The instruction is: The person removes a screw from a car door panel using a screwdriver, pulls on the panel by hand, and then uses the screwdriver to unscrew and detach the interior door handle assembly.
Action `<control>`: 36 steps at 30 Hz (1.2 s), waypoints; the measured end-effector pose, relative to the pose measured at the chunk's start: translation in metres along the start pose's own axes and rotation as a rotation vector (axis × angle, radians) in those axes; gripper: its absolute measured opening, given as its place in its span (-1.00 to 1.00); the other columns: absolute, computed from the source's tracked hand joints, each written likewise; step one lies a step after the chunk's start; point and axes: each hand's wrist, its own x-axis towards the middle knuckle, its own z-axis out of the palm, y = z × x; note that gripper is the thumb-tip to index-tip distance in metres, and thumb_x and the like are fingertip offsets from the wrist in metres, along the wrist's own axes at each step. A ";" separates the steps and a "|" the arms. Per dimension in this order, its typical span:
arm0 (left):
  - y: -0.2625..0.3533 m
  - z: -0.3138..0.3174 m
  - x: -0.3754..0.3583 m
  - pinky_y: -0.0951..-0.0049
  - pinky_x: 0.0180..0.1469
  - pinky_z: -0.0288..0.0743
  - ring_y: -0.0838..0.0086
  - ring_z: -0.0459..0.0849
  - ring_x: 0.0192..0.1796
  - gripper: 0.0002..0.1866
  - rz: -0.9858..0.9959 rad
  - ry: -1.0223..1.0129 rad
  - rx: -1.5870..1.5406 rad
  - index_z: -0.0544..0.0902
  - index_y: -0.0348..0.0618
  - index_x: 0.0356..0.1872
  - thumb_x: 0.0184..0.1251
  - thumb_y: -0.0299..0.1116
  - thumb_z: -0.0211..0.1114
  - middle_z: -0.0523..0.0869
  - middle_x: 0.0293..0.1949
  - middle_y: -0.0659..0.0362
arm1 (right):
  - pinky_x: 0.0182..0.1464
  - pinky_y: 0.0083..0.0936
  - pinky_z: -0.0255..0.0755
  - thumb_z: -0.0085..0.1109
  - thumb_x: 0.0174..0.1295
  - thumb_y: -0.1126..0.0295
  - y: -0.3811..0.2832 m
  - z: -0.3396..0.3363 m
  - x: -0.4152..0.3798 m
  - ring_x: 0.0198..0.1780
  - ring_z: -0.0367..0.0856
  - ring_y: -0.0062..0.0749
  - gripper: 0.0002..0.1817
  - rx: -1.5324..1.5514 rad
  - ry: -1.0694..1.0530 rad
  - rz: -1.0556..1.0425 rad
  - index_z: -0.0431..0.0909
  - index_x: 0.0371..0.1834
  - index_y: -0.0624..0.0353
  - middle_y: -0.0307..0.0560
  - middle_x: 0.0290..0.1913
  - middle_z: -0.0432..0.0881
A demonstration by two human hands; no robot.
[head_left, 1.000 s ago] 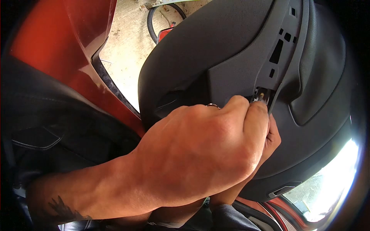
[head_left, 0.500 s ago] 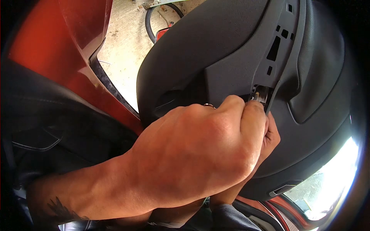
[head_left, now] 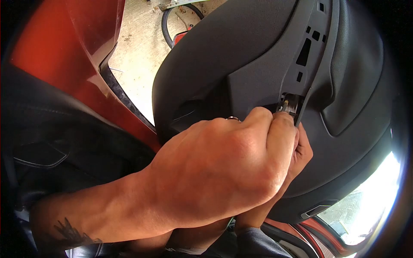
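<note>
A dark grey car door panel (head_left: pixel 266 56) fills the middle and right, with a row of rectangular slots along a raised strip. At the strip's lower end is an open recess (head_left: pixel 292 102) with a shiny metallic part and a small yellowish piece in it. My left hand (head_left: pixel 211 167), with a ring on one finger, reaches across the panel; its fingers are closed at the recess edge. Largely behind it, my right hand (head_left: pixel 305 148) shows only curled fingers beside the recess. A thin dark edge (head_left: pixel 304 105) stands beside the fingertips. What either hand grips is hidden.
An orange-red body panel (head_left: pixel 64 38) and black upholstery-like material (head_left: pixel 56 116) lie at left. Beyond the door, a black hose (head_left: pixel 165 26) and a red object (head_left: pixel 178 38) lie on concrete ground (head_left: pixel 133 56). Bright window glass (head_left: pixel 365 206) is at lower right.
Both hands stay at the recess, with my left fingers shifted very slightly. A little more of the metallic part shows above the fingertips.
</note>
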 end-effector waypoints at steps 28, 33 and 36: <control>0.006 -0.003 0.006 0.37 -0.29 0.65 0.09 0.74 -0.27 -0.63 -0.106 0.006 -0.057 0.53 -0.49 -0.07 0.05 -0.65 0.37 0.69 -0.26 -0.11 | -0.18 -0.70 0.41 0.12 0.38 0.31 -0.004 0.000 0.002 -0.26 0.54 -0.65 -0.63 -0.016 0.019 -0.019 0.58 0.08 0.40 -0.18 -0.28 0.70; 0.005 -0.003 0.007 0.35 -0.30 0.64 0.07 0.73 -0.29 -0.65 -0.100 0.019 -0.063 0.55 -0.45 -0.08 0.07 -0.63 0.37 0.69 -0.28 -0.09 | -0.14 -0.67 0.42 0.14 0.36 0.35 -0.007 0.000 0.001 -0.24 0.55 -0.63 -0.65 -0.011 0.006 -0.007 0.58 0.09 0.38 -0.15 -0.25 0.70; 0.003 -0.007 0.011 0.35 -0.34 0.61 0.08 0.72 -0.32 -0.69 -0.108 0.046 -0.107 0.57 -0.39 -0.10 0.10 -0.59 0.37 0.70 -0.32 -0.08 | -0.09 -0.65 0.43 0.16 0.34 0.39 -0.007 0.001 0.000 -0.18 0.56 -0.60 -0.66 0.047 0.008 0.121 0.56 0.10 0.37 -0.12 -0.20 0.68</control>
